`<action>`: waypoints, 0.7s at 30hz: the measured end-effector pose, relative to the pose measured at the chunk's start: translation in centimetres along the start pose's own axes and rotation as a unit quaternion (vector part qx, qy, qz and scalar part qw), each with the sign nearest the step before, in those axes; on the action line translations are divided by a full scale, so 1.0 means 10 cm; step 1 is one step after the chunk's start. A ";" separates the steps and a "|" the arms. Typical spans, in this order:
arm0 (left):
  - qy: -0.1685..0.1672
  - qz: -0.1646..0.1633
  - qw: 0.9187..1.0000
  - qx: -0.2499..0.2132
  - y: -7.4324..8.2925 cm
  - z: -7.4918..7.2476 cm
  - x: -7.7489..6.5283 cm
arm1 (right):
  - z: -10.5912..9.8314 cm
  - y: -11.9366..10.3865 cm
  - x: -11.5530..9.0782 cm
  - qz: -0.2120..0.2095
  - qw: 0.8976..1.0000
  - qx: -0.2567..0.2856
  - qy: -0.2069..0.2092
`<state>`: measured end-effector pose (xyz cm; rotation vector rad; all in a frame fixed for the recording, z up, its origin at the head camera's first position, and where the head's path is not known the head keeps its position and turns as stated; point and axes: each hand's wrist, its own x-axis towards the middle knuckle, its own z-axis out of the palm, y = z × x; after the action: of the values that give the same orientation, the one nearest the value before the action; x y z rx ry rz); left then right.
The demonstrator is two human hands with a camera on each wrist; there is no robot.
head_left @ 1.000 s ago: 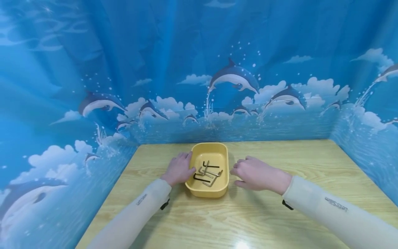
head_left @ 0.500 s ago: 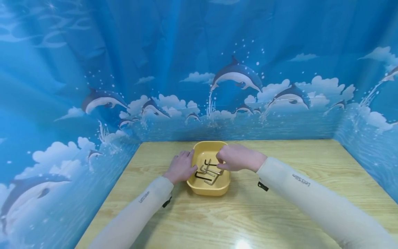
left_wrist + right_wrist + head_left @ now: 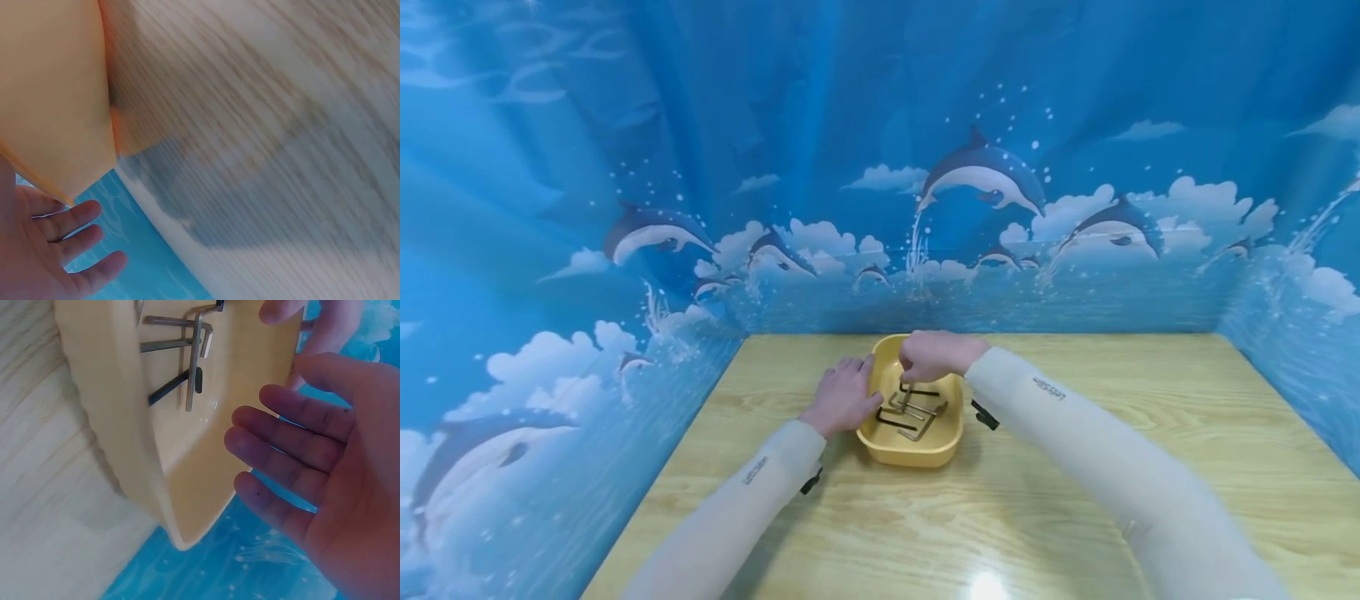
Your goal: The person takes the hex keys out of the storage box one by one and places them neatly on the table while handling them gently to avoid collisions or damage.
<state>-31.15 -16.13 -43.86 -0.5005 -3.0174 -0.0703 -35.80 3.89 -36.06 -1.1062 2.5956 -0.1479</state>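
A yellow plastic tub (image 3: 917, 455) stands on the table, with several L-shaped hex keys, black and silver, loosely overlapping on its floor. One black hex key (image 3: 897, 423) lies toward the near left, and a silver hex key (image 3: 194, 369) crosses others in the right wrist view. My left hand (image 3: 842, 397) holds the tub's left wall, thumb over the rim and the other fingers outside. Above the tub's far right part is my right hand (image 3: 938, 353). Its fingers (image 3: 284, 440) are loosely bent with nothing between them, near the keys.
The wood-grain table (image 3: 880, 533) extends in front and to both sides of the tub. A blue dolphin-print curtain (image 3: 850, 167) encloses the back and sides, close behind the tub. Light sleeves cover both forearms.
My right hand has come from beside the tub on the right, leftward over its rim, to above its far part. The left hand stays at the left wall. The keys lie as before.
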 end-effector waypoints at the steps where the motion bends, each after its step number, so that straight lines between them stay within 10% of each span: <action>1: -0.002 0.001 1.000 0.000 0.00 0.00 0.00 | 0.01 0.01 0.03 0.003 1.000 0.003 -0.003; 21: 0.007 -0.008 1.000 -0.010 -0.01 0.01 0.02 | 0.19 -0.03 0.43 0.053 0.995 0.002 -0.083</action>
<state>-31.34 -16.13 -43.96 -0.4749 -3.0093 -0.1045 -37.79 0.67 -38.88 -0.9339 2.4971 -0.0354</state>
